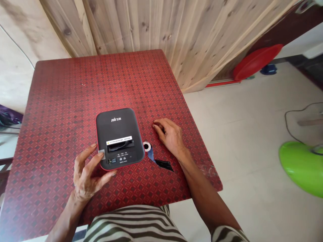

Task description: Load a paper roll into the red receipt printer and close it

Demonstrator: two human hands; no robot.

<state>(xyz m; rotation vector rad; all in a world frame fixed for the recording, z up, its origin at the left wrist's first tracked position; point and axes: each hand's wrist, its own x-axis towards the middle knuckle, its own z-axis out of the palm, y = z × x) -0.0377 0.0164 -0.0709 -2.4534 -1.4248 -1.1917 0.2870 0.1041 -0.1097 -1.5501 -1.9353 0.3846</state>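
A small black receipt printer [118,137] with a red base rim lies flat on the red patterned table [75,90]. My left hand [87,171] rests at its near left corner, fingers spread, fingertips touching the printer's side. My right hand [170,134] lies palm down on the table to the right of the printer, fingers loosely curled and holding nothing. Between my right hand and the printer sits a small white paper roll [146,146] with a dark strip [161,163] trailing from it toward the table's near edge.
A wooden plank wall [164,30] stands behind the table. To the right is pale floor with a green plastic object [301,168], a red basin [254,60] leaning on the wall and a cable [290,124]. My striped clothing [131,225] shows at the table's near edge.
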